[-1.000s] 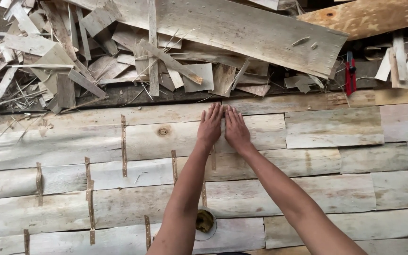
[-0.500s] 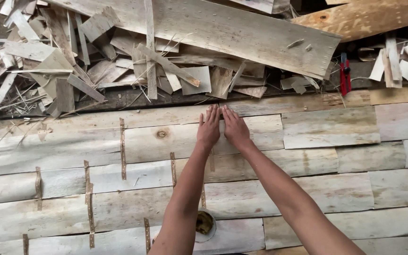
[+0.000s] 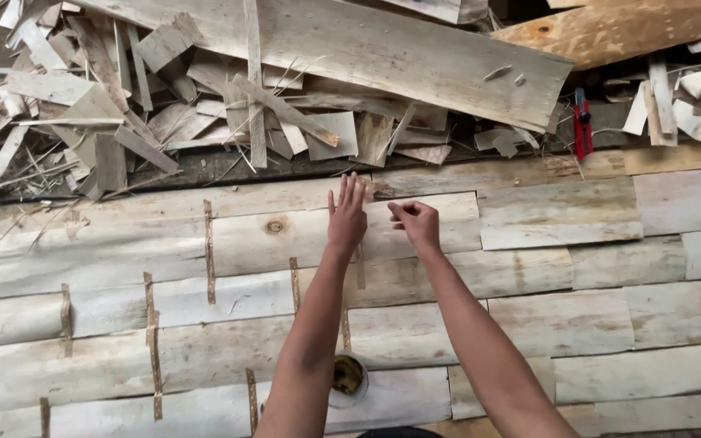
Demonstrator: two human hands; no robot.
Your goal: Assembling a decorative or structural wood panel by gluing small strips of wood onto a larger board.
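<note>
Scrap wood pile (image 3: pixel 164 105) occupies the upper left of the frame. Veneer sheets (image 3: pixel 269 235), joined by tape strips (image 3: pixel 209 251), cover the desk. Left hand (image 3: pixel 347 217) at centre lies flat on the veneer, grip open. Right hand (image 3: pixel 417 223), just beside it, is loosely curled (contents cannot be told). Red tool (image 3: pixel 582 123) upper right.

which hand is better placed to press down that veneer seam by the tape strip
Left, probably. The left hand lies flat, fingers spread, on the veneer sheet right above the tape strip. The right hand is curled, fingertips pinched, beside it.
</note>
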